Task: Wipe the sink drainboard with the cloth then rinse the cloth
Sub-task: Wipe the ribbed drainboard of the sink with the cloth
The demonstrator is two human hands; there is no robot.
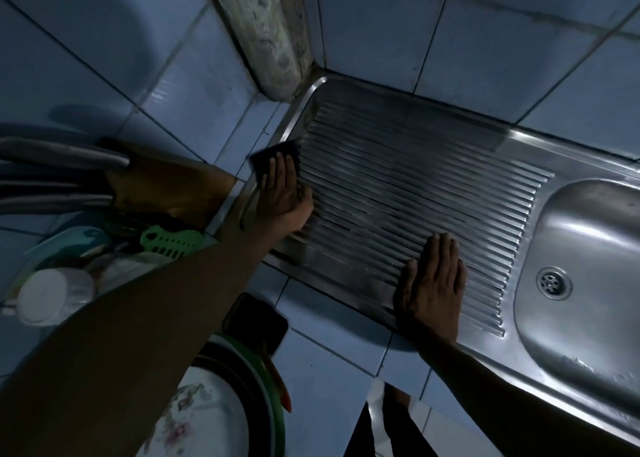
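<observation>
Dark cloth (273,160) lies flat at the far left edge of the ribbed drainboard (415,186), pinned under straight fingers of the left hand (282,193); soft, thin, probably wet, best pushed under a flat palm, bunched by an edge for rinsing. Right hand (433,283) rests flat and released on the near ribs. Sink basin (588,248) to the right holds only its drain (554,282). Left on the desk: plates (221,404), a white cup (52,295).

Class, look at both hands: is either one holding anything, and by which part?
Neither grips anything. The left hand presses flat on the dark cloth, covering its near part. The right hand rests flat on the ribbed drainboard.
</observation>
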